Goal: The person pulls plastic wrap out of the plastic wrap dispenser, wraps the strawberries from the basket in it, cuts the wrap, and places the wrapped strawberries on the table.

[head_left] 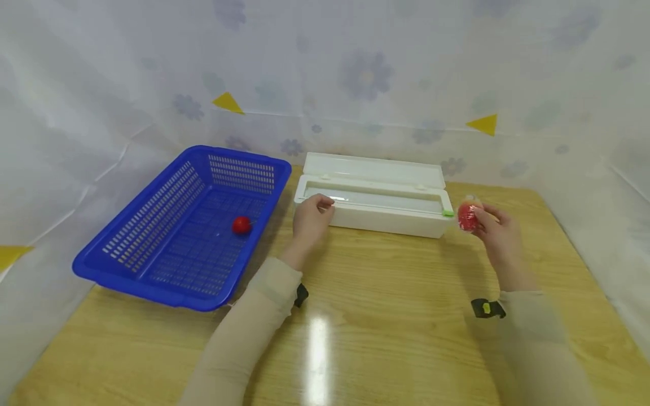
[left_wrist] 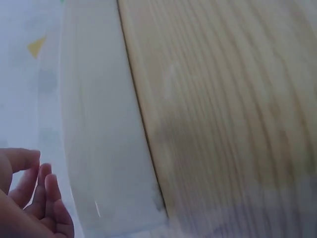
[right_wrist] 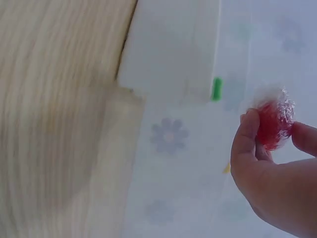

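My right hand (head_left: 500,239) pinches a red fruit (head_left: 468,216) between thumb and fingertips, held up off the right end of a long white box. Shiny, crinkled clear film covers the fruit (right_wrist: 275,121) in the right wrist view. The white cling film dispenser (head_left: 386,219) has its lid (head_left: 373,169) tipped back, and a green slider (head_left: 448,213) sits at its right front corner. Near the dispenser's left end is my left hand (head_left: 311,220), its fingers loosely curled. In the left wrist view, thumb and fingertips (left_wrist: 45,171) come close together with nothing visible between them.
A blue plastic basket (head_left: 167,298) with slotted walls stands on the left, holding one small red fruit (head_left: 241,225). Everything rests on a wooden table (head_left: 386,316). Flower-patterned white sheeting (head_left: 365,124) hangs behind and at both sides, with yellow triangles on it.
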